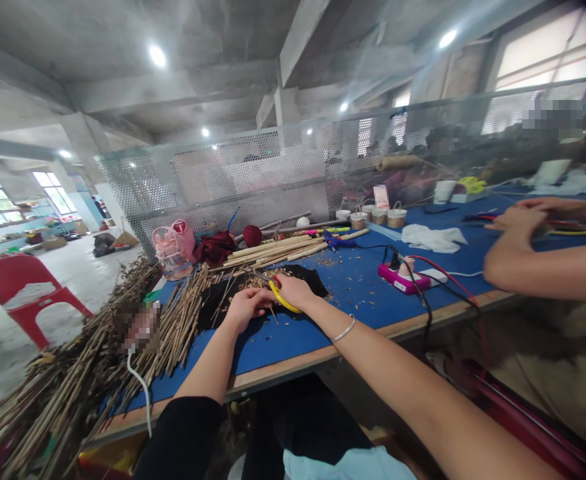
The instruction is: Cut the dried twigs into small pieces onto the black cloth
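Note:
My right hand [293, 292] is closed around cutters with yellow and red handles [285, 300]. Their blades reach left over a heap of short plant cuttings [257, 285]. Close by on the left, my left hand [249, 308] has its fingers pinched together around what looks like a thin dry twig [273, 313], partly hidden by the fingers. Both hands are just above a black cloth [213, 303] on the blue tabletop [293, 343]. A bundle of long dry stalks [177, 327] lies beside my left forearm.
Peeled pale sticks [273, 252], a pink bottle [173, 247] and a dark red ball [253, 235] line the back. A blue glue gun [340, 241] and a purple power strip [403, 279] with cables lie to the right. A co-worker's hands [523, 215] are at far right.

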